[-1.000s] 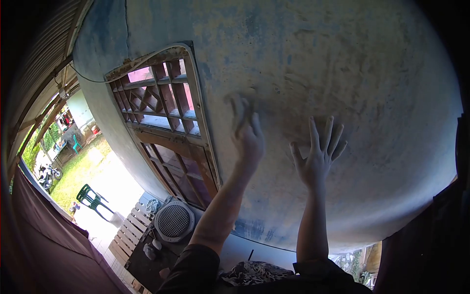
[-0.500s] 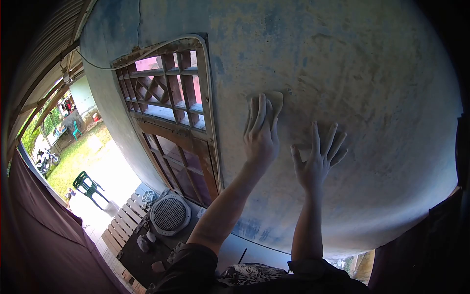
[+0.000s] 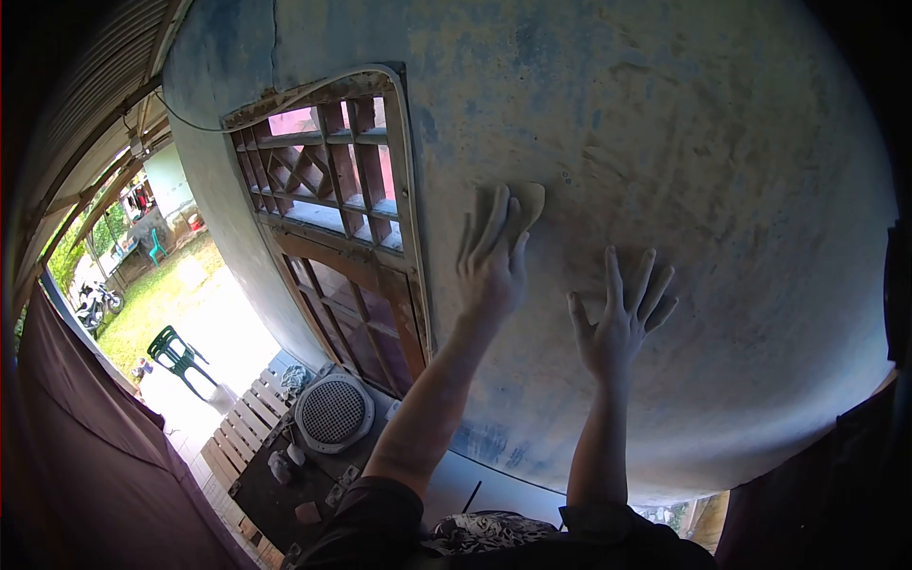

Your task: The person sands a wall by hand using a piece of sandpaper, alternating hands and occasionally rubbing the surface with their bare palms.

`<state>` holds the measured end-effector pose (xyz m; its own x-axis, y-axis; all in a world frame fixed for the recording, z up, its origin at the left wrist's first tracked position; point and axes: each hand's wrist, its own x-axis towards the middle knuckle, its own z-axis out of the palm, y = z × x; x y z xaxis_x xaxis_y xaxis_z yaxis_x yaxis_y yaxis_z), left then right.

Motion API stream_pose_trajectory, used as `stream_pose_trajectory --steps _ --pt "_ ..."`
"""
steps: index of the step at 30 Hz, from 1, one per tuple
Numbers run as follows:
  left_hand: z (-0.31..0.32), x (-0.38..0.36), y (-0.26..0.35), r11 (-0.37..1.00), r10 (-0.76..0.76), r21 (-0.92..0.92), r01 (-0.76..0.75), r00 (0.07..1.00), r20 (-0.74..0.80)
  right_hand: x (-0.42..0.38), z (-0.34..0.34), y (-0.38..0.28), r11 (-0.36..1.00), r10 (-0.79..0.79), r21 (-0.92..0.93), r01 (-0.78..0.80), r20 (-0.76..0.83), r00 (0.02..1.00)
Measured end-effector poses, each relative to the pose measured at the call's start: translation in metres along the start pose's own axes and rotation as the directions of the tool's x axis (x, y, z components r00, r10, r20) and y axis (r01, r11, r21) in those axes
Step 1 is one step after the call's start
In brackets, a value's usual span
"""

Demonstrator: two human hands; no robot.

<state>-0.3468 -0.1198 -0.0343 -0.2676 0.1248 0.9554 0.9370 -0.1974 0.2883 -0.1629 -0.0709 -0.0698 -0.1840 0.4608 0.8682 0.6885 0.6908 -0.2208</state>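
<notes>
My left hand [image 3: 491, 270] presses a pale, bent piece of sandpaper [image 3: 529, 200] to the wall, with its fingers lying over it. The sheet's rounded edge shows above and to the right of the fingers; the rest is hidden under the hand. Lower and to the right, my right hand [image 3: 616, 332] rests against the wall with its fingers spread and nothing in it. Both hands look coated in pale dust. The wall [image 3: 760, 313] is worn, with patches of faded blue and grey and rough marks.
A wooden window frame with lattice [image 3: 328, 176] stands left of my hands, with a loose cable [image 3: 313, 87] along its edge. Below are a round grille speaker [image 3: 332, 413] and a slatted bench [image 3: 237, 432]. A green chair [image 3: 179, 359] stands outside; a dark curtain [image 3: 85, 408] hangs at left.
My left hand has slid slightly left and down along the wall with the sandpaper. My right hand stays spread on the wall, nearly in place. The view has shifted a little.
</notes>
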Motion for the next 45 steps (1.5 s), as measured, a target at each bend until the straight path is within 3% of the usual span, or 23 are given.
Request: stream_pose_trajectory --steps 2,4,6,7,9,10,12,13,15,16,18,22,24,28,30,34,36,38,40,42,44,45 --pt "-0.021 0.016 -0.020 0.985 -0.045 0.168 0.045 0.999 -0.005 0.000 0.004 0.003 1.000 -0.014 -0.006 0.014 -0.006 1.000" --pt "-0.023 0.029 -0.045 0.980 -0.125 0.154 0.123 0.992 0.004 -0.003 0.004 0.004 1.000 -0.011 -0.006 0.011 -0.005 1.000" --pt "-0.021 0.035 -0.043 0.959 -0.170 0.201 0.201 0.973 -0.159 -0.001 0.004 0.003 1.000 -0.012 -0.008 0.012 -0.011 1.000" --pt "-0.014 0.033 -0.032 0.959 -0.166 0.202 0.197 0.973 -0.160 -0.001 0.005 0.003 1.000 -0.012 -0.005 0.012 -0.014 1.000" --pt "0.004 0.017 -0.002 0.997 -0.083 -0.020 0.081 0.989 -0.125 -0.002 0.006 0.002 1.000 -0.010 -0.002 0.010 -0.031 0.999" --pt "0.002 0.011 0.003 0.997 -0.080 -0.018 0.079 0.989 -0.128 -0.002 0.006 0.001 1.000 -0.012 0.000 0.012 -0.034 0.999" --pt "-0.001 0.002 0.012 0.998 0.020 0.059 -0.023 0.999 0.051 -0.001 0.003 0.000 1.000 0.009 0.016 -0.009 -0.006 1.000" --pt "-0.003 0.004 0.008 0.998 0.021 0.058 -0.023 0.999 0.045 -0.002 0.004 0.001 1.000 0.004 0.015 -0.004 -0.009 1.000" --pt "-0.008 0.012 -0.006 0.953 0.046 0.298 -0.047 0.999 0.013 -0.003 0.008 0.004 1.000 -0.010 -0.028 0.010 -0.013 1.000" --pt "-0.005 0.016 -0.013 0.953 0.046 0.298 -0.048 0.999 0.014 -0.003 0.009 0.005 1.000 -0.010 -0.028 0.009 -0.012 1.000" --pt "-0.001 0.025 -0.020 0.976 -0.077 0.196 0.099 0.990 -0.117 -0.004 0.009 0.005 0.999 -0.014 -0.047 0.014 -0.003 1.000" --pt "0.016 0.027 -0.010 0.976 -0.063 0.199 0.084 0.992 -0.110 -0.006 0.006 0.005 0.999 -0.012 -0.036 0.013 0.006 1.000" --pt "0.012 0.028 -0.028 0.994 -0.040 0.104 0.041 0.999 -0.020 -0.011 0.007 0.006 1.000 -0.004 -0.009 0.004 0.034 0.999" --pt "0.002 0.029 -0.048 0.992 -0.068 0.100 0.077 0.994 -0.085 -0.014 0.017 0.012 0.995 -0.072 -0.069 0.071 -0.006 0.997" --pt "0.008 0.014 -0.048 0.989 -0.149 -0.045 0.144 0.979 -0.138 -0.019 0.014 0.010 0.996 -0.053 -0.066 0.055 0.029 0.998" --pt "0.006 -0.004 -0.007 1.000 0.025 -0.013 -0.025 0.999 -0.044 -0.024 0.012 0.003 0.999 0.032 -0.010 -0.032 0.040 0.999" --pt "-0.022 0.003 -0.015 0.931 0.058 0.337 -0.141 0.967 0.246 -0.031 0.011 0.010 0.999 0.034 0.038 -0.038 0.099 0.994" --pt "-0.026 0.020 -0.032 0.936 0.007 0.347 -0.067 0.985 0.171 -0.032 0.008 0.015 0.998 0.028 0.045 -0.034 0.119 0.993" --pt "-0.031 0.029 -0.037 0.978 -0.200 0.068 0.198 0.980 0.011 -0.035 0.006 0.014 0.997 0.037 0.057 -0.047 0.159 0.987" --pt "-0.016 0.017 -0.027 0.971 -0.179 0.155 0.180 0.984 -0.018 -0.033 0.006 0.013 0.999 0.030 0.038 -0.035 0.128 0.991" --pt "0.010 0.002 -0.015 0.996 -0.056 0.070 0.063 0.993 -0.100 -0.034 0.007 0.013 0.999 0.029 0.030 -0.033 0.114 0.993" --pt "0.019 -0.008 -0.004 1.000 -0.008 0.008 0.008 0.998 -0.066 -0.034 0.008 0.013 0.999 0.024 0.023 -0.026 0.100 0.995"
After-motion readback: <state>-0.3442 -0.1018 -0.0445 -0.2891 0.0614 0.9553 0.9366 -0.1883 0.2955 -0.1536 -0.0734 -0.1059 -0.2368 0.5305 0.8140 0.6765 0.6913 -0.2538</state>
